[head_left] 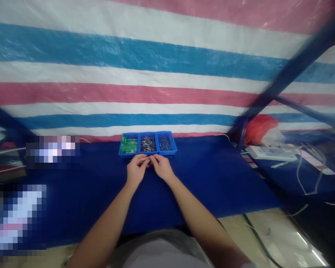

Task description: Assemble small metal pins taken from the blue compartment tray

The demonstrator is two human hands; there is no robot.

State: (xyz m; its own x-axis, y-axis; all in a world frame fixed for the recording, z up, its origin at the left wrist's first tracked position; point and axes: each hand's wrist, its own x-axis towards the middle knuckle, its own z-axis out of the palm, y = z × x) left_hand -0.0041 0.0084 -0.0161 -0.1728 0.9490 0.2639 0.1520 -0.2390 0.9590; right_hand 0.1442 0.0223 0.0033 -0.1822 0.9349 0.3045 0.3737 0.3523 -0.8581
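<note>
My left hand (136, 170) and my right hand (162, 166) meet at their fingertips over the blue table, just in front of three small blue bins. Both have thumb and fingers pinched together. Whatever is between the fingertips is too small and blurred to name. The left bin (128, 153) holds bright green pieces (129, 145), perhaps in clear plastic. Many thin silvery metal pieces (147, 144) fill the middle bin (148, 153). In the right bin (167, 152) lie fewer dark, slender metal pieces (164, 143).
A striped plastic sheet (156, 95) hangs behind the blue table (212, 178). Dark blue frame bars (284, 78) slant at both sides. On the right surface are a red plastic bag (259, 128), a white power strip (272, 153) and loose cables (298, 171). Blurred-out patches cover the left side.
</note>
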